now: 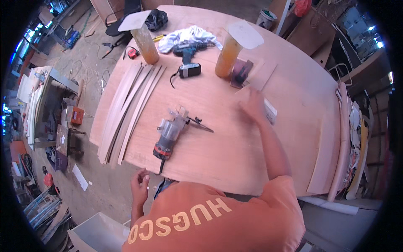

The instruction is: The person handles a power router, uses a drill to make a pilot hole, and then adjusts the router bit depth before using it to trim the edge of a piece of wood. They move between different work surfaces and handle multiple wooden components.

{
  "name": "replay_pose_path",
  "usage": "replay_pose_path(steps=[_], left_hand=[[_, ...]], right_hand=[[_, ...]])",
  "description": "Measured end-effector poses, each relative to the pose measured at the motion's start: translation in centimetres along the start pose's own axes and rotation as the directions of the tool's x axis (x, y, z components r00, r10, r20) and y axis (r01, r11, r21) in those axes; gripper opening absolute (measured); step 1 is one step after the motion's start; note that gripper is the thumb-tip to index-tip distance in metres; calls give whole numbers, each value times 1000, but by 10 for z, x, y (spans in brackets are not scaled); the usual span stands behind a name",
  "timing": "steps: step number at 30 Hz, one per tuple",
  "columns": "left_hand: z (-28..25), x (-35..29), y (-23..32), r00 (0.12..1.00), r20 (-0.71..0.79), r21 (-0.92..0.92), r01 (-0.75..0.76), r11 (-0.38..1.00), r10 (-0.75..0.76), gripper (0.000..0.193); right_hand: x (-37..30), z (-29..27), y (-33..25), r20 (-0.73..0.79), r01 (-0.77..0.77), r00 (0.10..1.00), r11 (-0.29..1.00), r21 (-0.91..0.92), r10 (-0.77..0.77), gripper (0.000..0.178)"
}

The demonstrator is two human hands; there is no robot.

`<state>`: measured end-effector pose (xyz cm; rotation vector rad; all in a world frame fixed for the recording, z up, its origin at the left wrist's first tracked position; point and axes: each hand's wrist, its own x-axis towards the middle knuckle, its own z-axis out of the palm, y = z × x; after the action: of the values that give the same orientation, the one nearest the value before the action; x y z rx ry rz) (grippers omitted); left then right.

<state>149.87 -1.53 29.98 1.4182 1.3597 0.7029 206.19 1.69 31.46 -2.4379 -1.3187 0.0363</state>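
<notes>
My right hand reaches over the wooden tabletop, its fingers smeared by motion. Just beyond it are a thin wood piece and a dark reddish block; contact cannot be made out. A white, flat object lies beside that wrist. My left hand hangs off the near table edge, fingers loosely curled and apart, with nothing in it. Closest to it is a trim router with a clear base, lying on its side. A dark slender metal tool touches or lies by the router's base.
Long thin wood strips lie along the table's left. Farther back are a cordless drill, a battery, a white cloth, a tape measure, and two lidded containers of amber material. Rolled sheets line the right edge.
</notes>
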Motion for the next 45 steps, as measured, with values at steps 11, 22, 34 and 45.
replay_pose_path(steps=[11,22,34,45], left_hand=[[3,-17,16,989,11,72,147,987,-148,40],[-12,-86,-34,909,-250,145,376,915,-333,41],[-6,-64,-89,917,79,389,333,859,-391,49],[-63,-54,-34,975,-52,464,216,859,-218,50]], right_hand=[[163,91,103,82,-717,675,679,-157,733,112],[226,89,128,287,47,927,684,-728,242,67],[-59,-16,35,362,-278,906,952,127,217,85],[58,-67,132,-231,-388,920,813,-434,316,74]])
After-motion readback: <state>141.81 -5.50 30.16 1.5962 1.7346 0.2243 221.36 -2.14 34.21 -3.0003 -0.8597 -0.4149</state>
